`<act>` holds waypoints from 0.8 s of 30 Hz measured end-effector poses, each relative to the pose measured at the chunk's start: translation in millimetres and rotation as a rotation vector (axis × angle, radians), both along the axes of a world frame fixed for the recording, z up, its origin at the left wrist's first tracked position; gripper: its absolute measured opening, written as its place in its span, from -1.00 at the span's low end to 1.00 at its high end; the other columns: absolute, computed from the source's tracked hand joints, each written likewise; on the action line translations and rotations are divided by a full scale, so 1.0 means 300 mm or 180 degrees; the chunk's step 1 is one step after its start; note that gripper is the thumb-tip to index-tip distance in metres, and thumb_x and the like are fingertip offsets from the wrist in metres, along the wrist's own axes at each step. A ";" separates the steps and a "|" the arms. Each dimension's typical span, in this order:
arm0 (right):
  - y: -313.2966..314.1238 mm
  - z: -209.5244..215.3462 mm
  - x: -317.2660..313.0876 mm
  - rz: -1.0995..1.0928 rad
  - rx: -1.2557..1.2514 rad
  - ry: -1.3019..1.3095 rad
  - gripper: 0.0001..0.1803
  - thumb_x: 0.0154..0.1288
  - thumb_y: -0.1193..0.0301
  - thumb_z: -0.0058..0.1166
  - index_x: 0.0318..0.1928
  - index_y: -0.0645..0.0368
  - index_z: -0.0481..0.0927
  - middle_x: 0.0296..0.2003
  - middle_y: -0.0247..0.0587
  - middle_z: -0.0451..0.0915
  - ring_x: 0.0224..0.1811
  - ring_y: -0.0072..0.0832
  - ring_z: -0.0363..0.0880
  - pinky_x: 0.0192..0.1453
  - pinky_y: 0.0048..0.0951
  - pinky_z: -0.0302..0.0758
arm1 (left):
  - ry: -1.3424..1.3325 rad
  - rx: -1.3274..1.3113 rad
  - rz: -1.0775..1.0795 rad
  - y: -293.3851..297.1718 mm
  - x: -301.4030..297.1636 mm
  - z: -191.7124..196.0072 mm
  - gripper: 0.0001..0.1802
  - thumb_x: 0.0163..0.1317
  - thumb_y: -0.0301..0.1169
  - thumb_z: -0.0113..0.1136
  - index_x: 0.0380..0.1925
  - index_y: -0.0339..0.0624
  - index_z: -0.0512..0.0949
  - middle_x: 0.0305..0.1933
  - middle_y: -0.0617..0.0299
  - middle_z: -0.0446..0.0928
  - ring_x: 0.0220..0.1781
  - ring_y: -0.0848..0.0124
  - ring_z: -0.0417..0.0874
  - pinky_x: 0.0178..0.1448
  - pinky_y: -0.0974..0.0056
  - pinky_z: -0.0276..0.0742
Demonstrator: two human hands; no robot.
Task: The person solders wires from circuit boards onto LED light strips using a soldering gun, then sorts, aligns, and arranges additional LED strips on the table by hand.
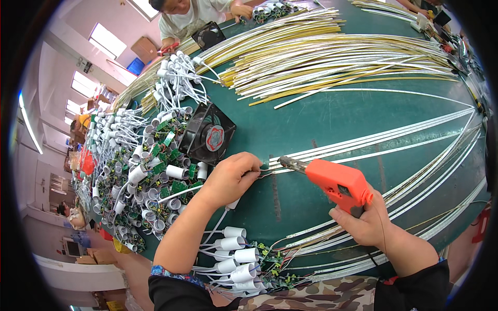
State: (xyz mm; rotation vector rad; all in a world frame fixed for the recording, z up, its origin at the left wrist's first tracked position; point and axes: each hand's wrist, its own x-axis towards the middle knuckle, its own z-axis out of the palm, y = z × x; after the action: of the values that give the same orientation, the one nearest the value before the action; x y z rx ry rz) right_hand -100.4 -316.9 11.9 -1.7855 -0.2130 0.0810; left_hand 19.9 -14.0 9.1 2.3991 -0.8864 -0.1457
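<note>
1. I see the right hand (363,220) wrapped round the handle of an orange soldering gun (337,181), its metal barrel (295,165) pointing left.
2. My left hand (228,180) has its fingers curled in, thumb and fingertips pinched on thin wires (265,174) — how firmly, I can't tell.
3. The gun's tip sits by the near ends of several white strips (373,145), just beyond the left fingertips; whether it touches them I can't make out from here.
4. Those strips run away to the right across the green table (259,122).
5. To the left of my left hand I have a heap of white lamp housings (137,173) with green circuit boards, and a black fan (205,136) standing beside it.
6. Closer in, a row of white cylinders (241,256) lies by the camouflage apron (321,296).
7. Across the table — a co-worker (179,23), near long bundles of white and yellow strips (337,62).
</note>
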 end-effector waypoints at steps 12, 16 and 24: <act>-0.009 -0.009 0.001 -0.0053 0.0015 0.0131 -0.45 0.16 0.41 0.30 0.16 0.28 0.45 -0.35 -0.21 0.59 -0.35 -0.46 0.55 -0.18 -0.41 0.49 | -0.0146 0.0362 -0.0717 -0.009 0.032 0.026 -0.81 0.11 -0.59 0.30 -0.24 -0.17 0.66 -0.20 0.17 0.58 -0.14 0.16 0.62 -0.07 0.17 0.56; -0.003 -0.018 0.007 -0.0040 0.0020 -0.0105 -0.43 0.16 0.41 0.30 0.17 0.27 0.45 -0.36 -0.22 0.58 -0.35 -0.46 0.55 -0.18 -0.41 0.49 | -0.0124 0.0153 -0.0238 -0.008 0.013 0.005 -0.81 0.11 -0.58 0.31 -0.24 -0.18 0.67 -0.30 0.17 0.52 -0.25 0.18 0.60 -0.16 0.18 0.53; 0.010 -0.012 0.012 0.0005 -0.0059 0.0173 -0.47 0.17 0.42 0.28 0.14 0.26 0.45 -0.34 -0.20 0.60 -0.34 -0.44 0.57 -0.15 -0.39 0.50 | -0.0658 0.0163 0.0162 -0.046 -0.014 -0.044 -0.89 0.10 -0.57 0.30 -0.34 -0.19 0.63 -0.37 0.15 0.50 -0.31 0.14 0.59 -0.25 0.15 0.52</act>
State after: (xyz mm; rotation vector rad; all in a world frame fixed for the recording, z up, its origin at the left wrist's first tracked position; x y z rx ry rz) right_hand -97.0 -313.9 8.2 -1.7994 -0.1752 0.1328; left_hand 15.7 -27.8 -4.0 2.5150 -0.9220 0.1023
